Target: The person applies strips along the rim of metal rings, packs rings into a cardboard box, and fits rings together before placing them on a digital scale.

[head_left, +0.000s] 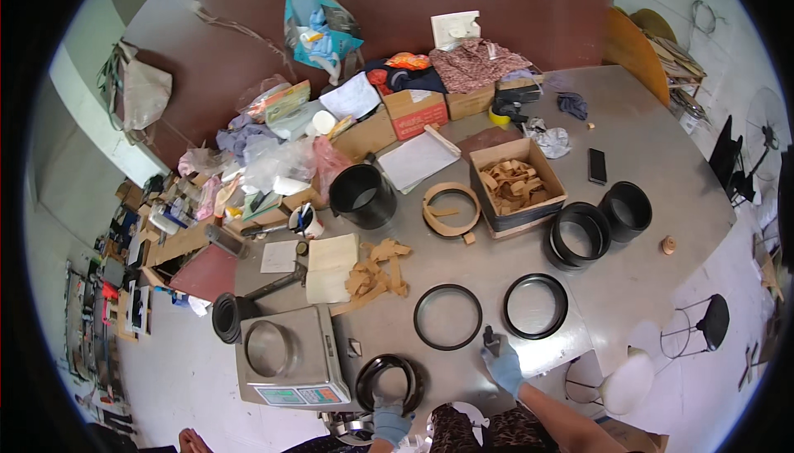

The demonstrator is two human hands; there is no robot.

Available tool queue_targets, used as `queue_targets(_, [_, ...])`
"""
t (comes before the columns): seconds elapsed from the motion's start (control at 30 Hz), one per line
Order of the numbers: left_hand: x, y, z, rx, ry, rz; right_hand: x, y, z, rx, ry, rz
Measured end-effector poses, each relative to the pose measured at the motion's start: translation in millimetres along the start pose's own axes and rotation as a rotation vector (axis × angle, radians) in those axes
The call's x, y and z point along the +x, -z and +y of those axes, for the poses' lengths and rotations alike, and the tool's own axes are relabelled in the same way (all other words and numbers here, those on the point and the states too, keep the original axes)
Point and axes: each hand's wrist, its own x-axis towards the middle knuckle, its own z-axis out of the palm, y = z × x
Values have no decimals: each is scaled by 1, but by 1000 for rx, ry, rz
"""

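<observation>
At the table's near edge my left hand (pixel 390 422), in a pale blue-grey glove, grips the near rim of a glossy black ring (pixel 364 385). The ring sits just right of a digital scale (pixel 310 341), which carries a metal ring (pixel 269 349). My right hand (pixel 503 365), gloved the same way, is closed around a small black object (pixel 490 337) whose kind I cannot make out. Just beyond that hand lie a thin black ring (pixel 416 317) and a thicker black ring (pixel 561 308), both flat on the metal table.
Brown strips fill a cardboard box (pixel 502 223); more strips (pixel 376 275) lie loose. Black cylinders (pixel 628 209) and a black pot (pixel 362 197) stand farther back, near a phone (pixel 597 165). Clutter lines the back edge. Another person's hand (pixel 193 441) shows at lower left.
</observation>
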Motion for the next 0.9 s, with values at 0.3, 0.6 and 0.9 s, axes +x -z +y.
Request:
queue_targets(0.3, [14, -39, 29, 79, 169, 107, 89, -64, -16, -340, -280, -51])
queue_targets(0.6, [41, -63, 53, 14, 326, 169, 180, -90, 167, -233, 40, 0])
queue_targets(0.9, [-33, -43, 79, -291, 329, 315, 108, -48, 62, 444, -310, -282])
